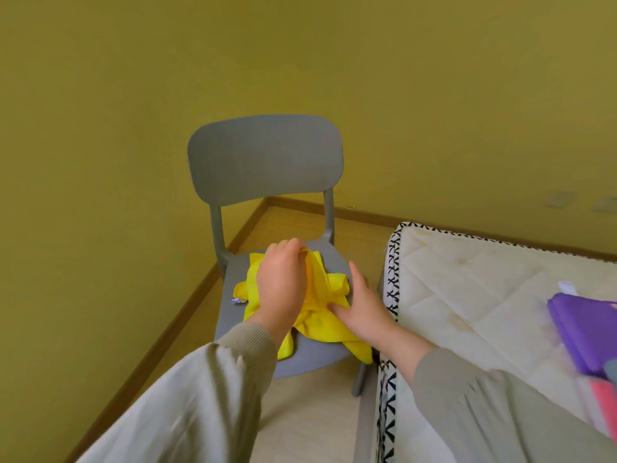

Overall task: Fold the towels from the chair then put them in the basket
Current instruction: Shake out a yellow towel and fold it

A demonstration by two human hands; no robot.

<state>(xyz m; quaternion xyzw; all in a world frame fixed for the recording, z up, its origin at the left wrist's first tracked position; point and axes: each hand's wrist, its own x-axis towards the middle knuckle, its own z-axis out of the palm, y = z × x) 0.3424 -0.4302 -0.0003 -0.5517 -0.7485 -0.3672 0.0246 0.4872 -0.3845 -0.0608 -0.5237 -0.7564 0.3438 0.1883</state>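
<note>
Gripping one towel (317, 317), left hand (280, 282), one chair (267, 155)

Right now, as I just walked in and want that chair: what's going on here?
A person has both hands on a crumpled yellow towel lying on the grey chair. The left hand grips a bunch of it toward the backrest; the right hand rests on its right side, fingers fairly straight. The towel is not folded yet. A purple cloth lies on the mattress beside the chair. No basket is in view.
</note>
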